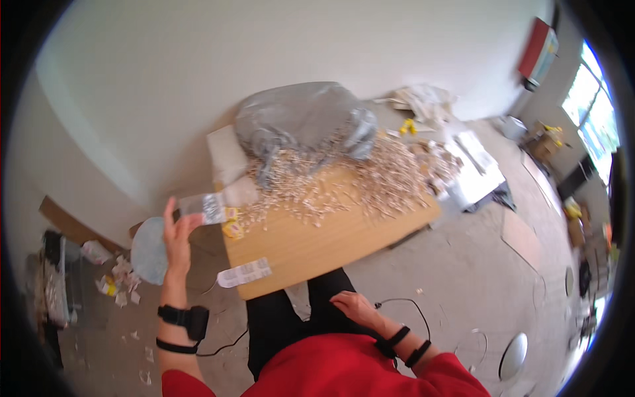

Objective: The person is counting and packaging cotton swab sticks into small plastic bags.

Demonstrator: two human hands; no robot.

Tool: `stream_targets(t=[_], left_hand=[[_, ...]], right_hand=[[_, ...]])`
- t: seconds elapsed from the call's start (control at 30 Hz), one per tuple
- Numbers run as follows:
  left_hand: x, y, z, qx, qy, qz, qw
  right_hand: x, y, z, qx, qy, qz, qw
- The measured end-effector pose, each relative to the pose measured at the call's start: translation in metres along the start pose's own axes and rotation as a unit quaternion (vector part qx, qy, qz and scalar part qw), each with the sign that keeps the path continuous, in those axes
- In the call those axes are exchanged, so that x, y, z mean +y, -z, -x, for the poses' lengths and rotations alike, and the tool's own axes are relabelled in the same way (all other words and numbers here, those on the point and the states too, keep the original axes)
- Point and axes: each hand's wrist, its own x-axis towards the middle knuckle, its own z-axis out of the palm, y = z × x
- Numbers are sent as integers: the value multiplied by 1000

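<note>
Beyond the table's left edge, my left hand (176, 241) is raised with its thumb over a clear plastic bag (192, 204) and a finger stretched upward. The bag carries a black-and-white printed patch and reaches to the table edge. Yellow labels (232, 229) lie beside it on the wooden table (317, 248). Lower down, a white printed strip (245, 272) juts past the same edge. Over my thigh, my right hand (356, 306) is closed, its fingers curled; whatever they may hold is hidden. Many small pale stick-like pieces (390, 178) are heaped across the table's far half.
A big grey plastic sack (301, 116) sits at the back against the wall, spilling pieces. White sheets (473, 162) lie at the right end. A pale blue round stool seat (149, 250) stands left of the table. Scraps (122, 278) and a black cable (413, 304) are on the floor.
</note>
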Motion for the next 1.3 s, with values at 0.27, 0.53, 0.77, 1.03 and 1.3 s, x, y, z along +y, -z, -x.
stream_targets(t=[0.27,0.53,0.77,1.03,1.3], left_hand=[[-45,37,103,-73,57,19,996],[-17,4,144,-187,62,-33,980],[-47,13,132,-174,82,-69,979],[-65,-4,147,-171,132,-16,976],[-40,-203,144,-312,157,232,908]], right_hand=[[10,-21,21,6,85,15,996],[-28,25,30,47,90,31,994],[-37,71,-4,136,119,65,981],[4,154,14,439,-100,-57,891],[242,66,132,86,-176,26,980]])
